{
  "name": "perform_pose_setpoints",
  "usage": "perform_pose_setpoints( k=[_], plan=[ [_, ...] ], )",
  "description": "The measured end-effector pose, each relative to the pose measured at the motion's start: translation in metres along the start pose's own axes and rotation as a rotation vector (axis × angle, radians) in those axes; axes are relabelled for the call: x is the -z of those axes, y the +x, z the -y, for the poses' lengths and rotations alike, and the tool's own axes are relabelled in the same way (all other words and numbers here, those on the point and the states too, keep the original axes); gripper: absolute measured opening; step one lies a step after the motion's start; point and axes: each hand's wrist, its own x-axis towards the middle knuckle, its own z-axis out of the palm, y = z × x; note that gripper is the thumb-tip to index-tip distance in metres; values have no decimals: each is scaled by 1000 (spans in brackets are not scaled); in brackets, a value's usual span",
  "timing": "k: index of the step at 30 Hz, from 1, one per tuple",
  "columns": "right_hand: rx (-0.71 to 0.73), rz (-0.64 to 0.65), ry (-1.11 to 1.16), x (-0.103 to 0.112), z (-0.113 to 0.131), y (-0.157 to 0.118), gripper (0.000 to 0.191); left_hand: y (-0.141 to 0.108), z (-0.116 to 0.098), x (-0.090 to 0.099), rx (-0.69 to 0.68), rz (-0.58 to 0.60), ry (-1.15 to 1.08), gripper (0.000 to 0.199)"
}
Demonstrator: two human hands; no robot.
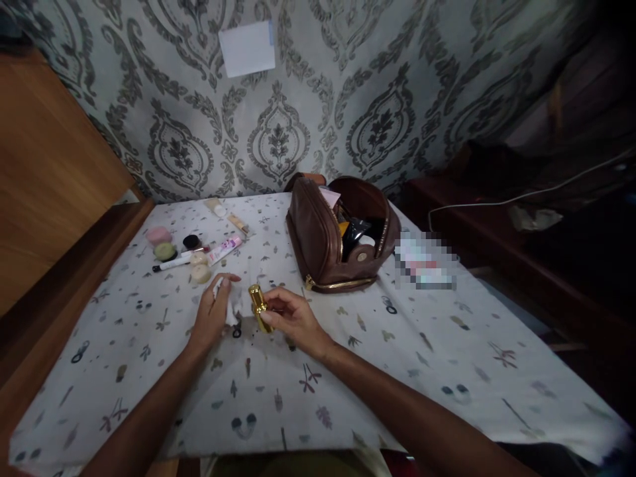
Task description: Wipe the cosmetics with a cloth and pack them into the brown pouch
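My right hand (293,319) grips a shiny gold cosmetic tube (257,306), shaped like a lipstick, tilted above the cloth. A crumpled white tissue (232,306) is held in my left hand (212,311), just left of the tube. Beyond my right hand stands a brown leather makeup bag (318,232), unzipped, with a black packet (355,230) and other items inside. Past my left hand lie a pink-and-white tube (224,250), a white pen (173,264) with a black end and a cream-coloured round item (201,273).
A pink sponge (159,235), a green sponge (163,251), a black round lid (191,241) and two beige tubes lie at the back left. A blurred-out packet (426,260) is right of the bag. Wooden furniture (64,132) borders the left side; a patterned wall stands behind.
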Motion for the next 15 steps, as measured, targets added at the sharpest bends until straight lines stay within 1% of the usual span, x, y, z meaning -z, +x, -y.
perform_pose_setpoints(
  k=[2, 4, 5, 7, 9, 12, 15],
  plan=[
    [-18, 26, 2, -3, 0, -2, 43, -3, -3, -2, 47, -2, -19, 49],
    [-30, 56, 2, -6, -1, -2, 42, -8, -4, -8, 90, 25, -56, 56],
    [-32, 82, -3, -6, -2, -2, 41, -10, -3, -11, 96, 56, -102, 60],
    [-34, 138, -18, -7, -3, -2, 40, -15, 1, -18, 83, 147, -261, 66],
    [-33, 164, -28, -6, -3, -2, 42, -18, 7, -22, 63, 242, -432, 66],
    [-37, 155, -42, -4, 1, -4, 44, -18, 12, -20, 84, 366, -563, 64],
    [-35, 129, -55, -3, 5, -4, 44, -15, 8, -12, 151, 449, -625, 76]
  ],
)
